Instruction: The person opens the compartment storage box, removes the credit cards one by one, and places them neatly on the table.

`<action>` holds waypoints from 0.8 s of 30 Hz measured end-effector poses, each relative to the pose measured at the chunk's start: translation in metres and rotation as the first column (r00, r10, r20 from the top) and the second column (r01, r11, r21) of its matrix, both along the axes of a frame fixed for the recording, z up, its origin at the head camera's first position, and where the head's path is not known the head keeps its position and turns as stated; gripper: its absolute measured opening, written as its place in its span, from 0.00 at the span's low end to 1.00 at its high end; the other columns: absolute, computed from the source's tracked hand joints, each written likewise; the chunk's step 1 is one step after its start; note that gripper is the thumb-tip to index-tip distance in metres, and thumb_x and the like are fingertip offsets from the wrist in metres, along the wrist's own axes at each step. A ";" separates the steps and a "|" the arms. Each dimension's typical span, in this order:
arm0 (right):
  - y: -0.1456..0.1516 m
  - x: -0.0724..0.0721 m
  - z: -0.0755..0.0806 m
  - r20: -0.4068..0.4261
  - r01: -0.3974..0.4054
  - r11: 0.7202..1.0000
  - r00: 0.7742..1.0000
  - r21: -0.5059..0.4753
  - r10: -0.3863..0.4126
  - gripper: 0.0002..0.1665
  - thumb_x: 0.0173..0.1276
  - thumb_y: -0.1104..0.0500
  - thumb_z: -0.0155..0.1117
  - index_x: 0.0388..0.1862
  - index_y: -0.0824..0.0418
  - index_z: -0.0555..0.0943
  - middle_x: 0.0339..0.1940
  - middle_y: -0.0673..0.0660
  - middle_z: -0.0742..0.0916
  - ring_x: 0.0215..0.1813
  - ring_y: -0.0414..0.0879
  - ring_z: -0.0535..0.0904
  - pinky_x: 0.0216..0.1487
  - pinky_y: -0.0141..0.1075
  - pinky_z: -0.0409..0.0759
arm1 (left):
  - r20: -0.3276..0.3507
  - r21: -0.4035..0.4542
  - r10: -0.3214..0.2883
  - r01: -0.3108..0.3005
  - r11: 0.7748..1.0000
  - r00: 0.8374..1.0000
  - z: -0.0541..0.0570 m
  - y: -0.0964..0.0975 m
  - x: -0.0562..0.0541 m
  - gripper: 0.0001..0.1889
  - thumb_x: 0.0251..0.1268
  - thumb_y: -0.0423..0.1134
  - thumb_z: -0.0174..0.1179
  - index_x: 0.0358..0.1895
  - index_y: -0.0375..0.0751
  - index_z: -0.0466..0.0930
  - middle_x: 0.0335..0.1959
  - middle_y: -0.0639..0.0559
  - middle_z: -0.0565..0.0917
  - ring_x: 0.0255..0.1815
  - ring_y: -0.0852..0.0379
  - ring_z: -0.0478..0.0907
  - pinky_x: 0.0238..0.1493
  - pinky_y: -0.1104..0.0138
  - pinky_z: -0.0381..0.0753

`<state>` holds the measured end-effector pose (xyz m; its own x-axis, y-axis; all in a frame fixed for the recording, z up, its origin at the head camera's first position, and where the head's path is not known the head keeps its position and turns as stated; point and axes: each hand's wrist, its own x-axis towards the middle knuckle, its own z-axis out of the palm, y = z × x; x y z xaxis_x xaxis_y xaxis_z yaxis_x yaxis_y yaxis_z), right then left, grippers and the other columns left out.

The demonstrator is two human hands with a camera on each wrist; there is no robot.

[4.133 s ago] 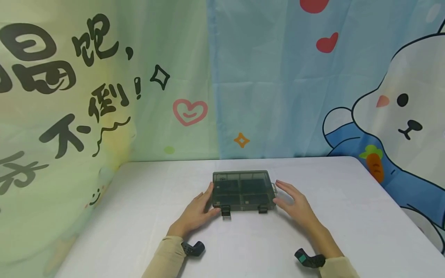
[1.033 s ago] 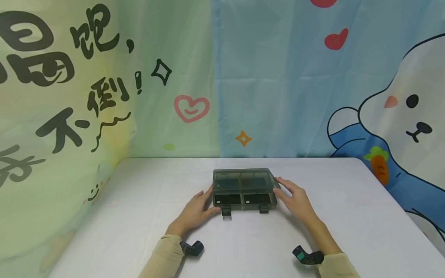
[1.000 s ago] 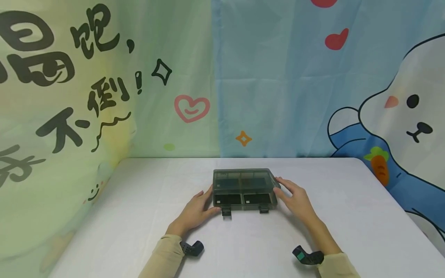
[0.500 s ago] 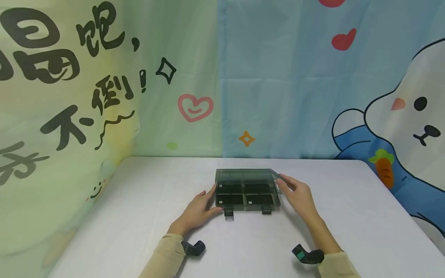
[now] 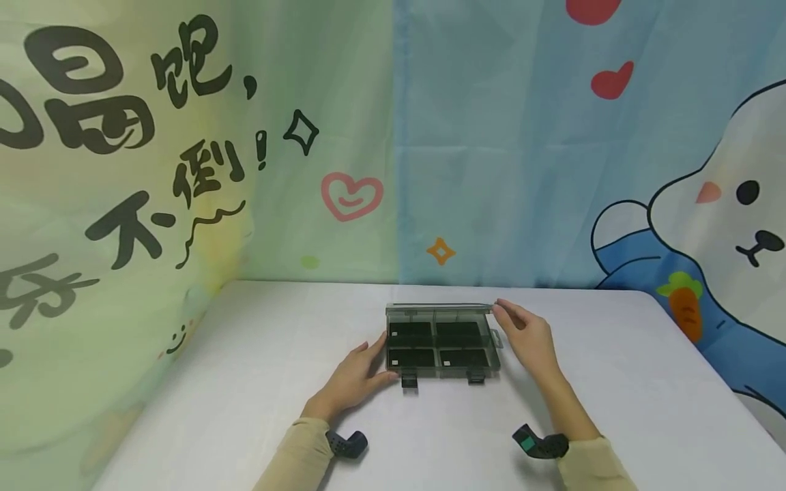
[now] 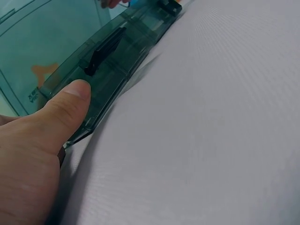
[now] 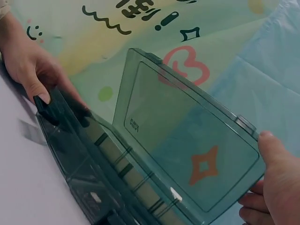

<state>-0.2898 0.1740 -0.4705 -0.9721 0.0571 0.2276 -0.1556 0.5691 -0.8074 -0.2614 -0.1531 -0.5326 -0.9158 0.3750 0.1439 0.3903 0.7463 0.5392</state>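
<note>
A translucent dark-green storage box with divided compartments lies on the table, its lid raised to about upright along the back edge. The compartments look dark, each with a small pale mark; what they hold is hard to tell. My left hand grips the front left corner of the base, thumb on the front wall, fingers along the left side. With thumb and fingers, my right hand pinches the lid's free right corner. Two black latches, a left latch and a right latch, hang at the front.
A white-covered table carries the box. Behind it hangs a printed backdrop. On the right side of the box is a small clear loop. A dark wrist device sits on the left wrist, another device on the right.
The lid, closed at first, has swung up and back to about upright with my right hand rising at its corner. My left hand has stayed on the box's left side.
</note>
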 end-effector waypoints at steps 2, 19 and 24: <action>-0.001 -0.003 0.003 0.010 0.012 1.000 1.000 0.003 -0.012 0.37 0.70 0.35 0.50 0.65 0.61 0.73 0.60 0.64 0.81 0.62 0.59 0.76 0.63 0.53 0.74 | -0.003 0.005 0.001 -0.001 1.000 1.000 0.000 0.001 0.001 0.43 0.63 0.61 0.56 0.75 0.45 0.52 0.68 0.41 0.69 0.69 0.36 0.64 0.71 0.48 0.64; 0.002 -0.029 0.041 0.295 -0.059 0.998 0.954 0.029 0.048 0.55 0.60 0.22 0.44 0.69 0.63 0.67 0.68 0.66 0.73 0.70 0.64 0.65 0.68 0.60 0.66 | -0.033 0.000 0.009 -0.009 1.000 0.999 -0.003 0.000 0.000 0.42 0.64 0.60 0.55 0.75 0.44 0.53 0.67 0.41 0.71 0.69 0.37 0.65 0.70 0.49 0.66; 0.006 -0.038 0.054 0.358 -0.149 0.988 0.925 0.030 0.128 0.56 0.62 0.23 0.45 0.71 0.66 0.63 0.67 0.67 0.74 0.69 0.62 0.68 0.70 0.57 0.66 | -0.048 0.004 0.005 -0.005 1.000 0.999 -0.001 0.000 0.000 0.41 0.64 0.59 0.56 0.74 0.42 0.53 0.67 0.40 0.71 0.68 0.36 0.66 0.70 0.48 0.66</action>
